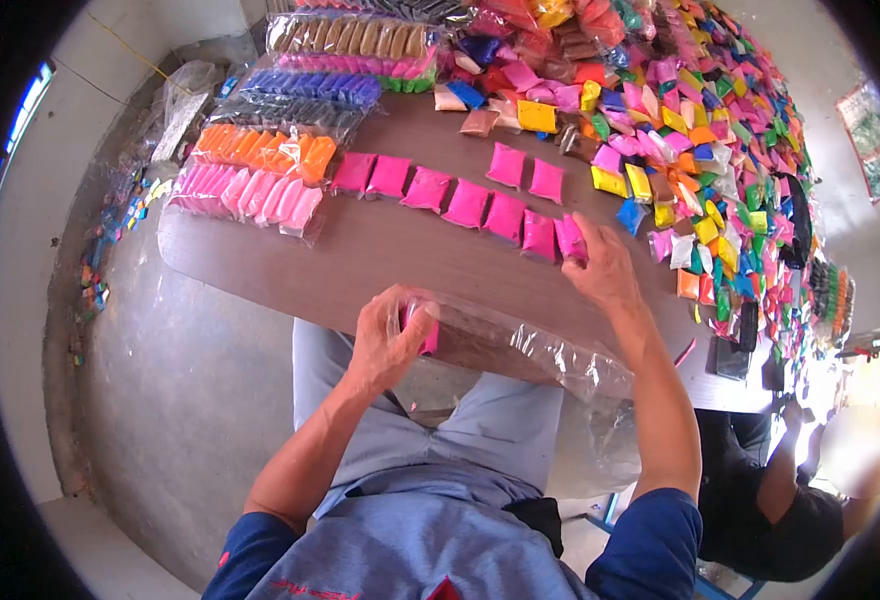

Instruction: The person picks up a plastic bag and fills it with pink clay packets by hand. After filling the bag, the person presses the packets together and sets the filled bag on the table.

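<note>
My left hand (390, 335) is closed on the end of a long clear plastic bag (540, 350) at the table's front edge. A pink packet (429, 338) shows inside the bag beside my fingers. The rest of the bag stretches right, under my right forearm. My right hand (598, 262) has its fingers on a pink packet (570, 238), the rightmost in a row of several pink packets (467, 204) on the brown table (260, 265). Two more pink packets (507, 164) lie behind the row.
Filled bags of pink (245, 195), orange (260, 150), black and blue packets are stacked at the back left. A large heap of mixed coloured packets (700, 150) covers the right side. Another person (780, 500) sits at the lower right.
</note>
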Action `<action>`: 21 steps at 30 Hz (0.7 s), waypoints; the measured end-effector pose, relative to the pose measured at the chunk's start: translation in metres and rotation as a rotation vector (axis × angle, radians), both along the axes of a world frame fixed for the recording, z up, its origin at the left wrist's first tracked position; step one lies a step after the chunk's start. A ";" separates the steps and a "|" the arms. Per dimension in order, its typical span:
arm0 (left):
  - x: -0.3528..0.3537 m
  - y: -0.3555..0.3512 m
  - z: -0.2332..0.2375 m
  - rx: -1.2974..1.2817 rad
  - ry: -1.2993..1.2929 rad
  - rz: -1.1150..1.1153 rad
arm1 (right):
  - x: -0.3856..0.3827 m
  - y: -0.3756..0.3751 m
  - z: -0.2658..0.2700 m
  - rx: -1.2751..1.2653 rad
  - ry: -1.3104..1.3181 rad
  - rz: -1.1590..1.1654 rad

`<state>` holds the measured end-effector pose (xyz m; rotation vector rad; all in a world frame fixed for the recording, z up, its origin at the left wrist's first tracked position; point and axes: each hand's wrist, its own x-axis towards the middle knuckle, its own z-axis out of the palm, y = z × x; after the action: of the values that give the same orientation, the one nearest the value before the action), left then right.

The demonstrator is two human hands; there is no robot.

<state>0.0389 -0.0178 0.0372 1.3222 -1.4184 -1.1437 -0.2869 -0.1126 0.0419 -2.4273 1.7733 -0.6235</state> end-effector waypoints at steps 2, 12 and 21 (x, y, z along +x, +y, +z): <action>0.000 0.001 -0.001 0.020 0.001 0.005 | -0.004 0.003 0.001 0.034 -0.034 -0.059; 0.000 0.001 -0.009 -0.089 0.024 0.003 | -0.005 0.014 0.018 0.018 -0.243 -0.071; 0.000 0.000 -0.009 -0.076 0.001 0.011 | -0.020 -0.028 0.029 0.128 -0.222 -0.112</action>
<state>0.0391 -0.0174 0.0283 1.2740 -1.4379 -1.0726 -0.3068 -0.1401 0.0708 -2.0976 1.8061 -0.7337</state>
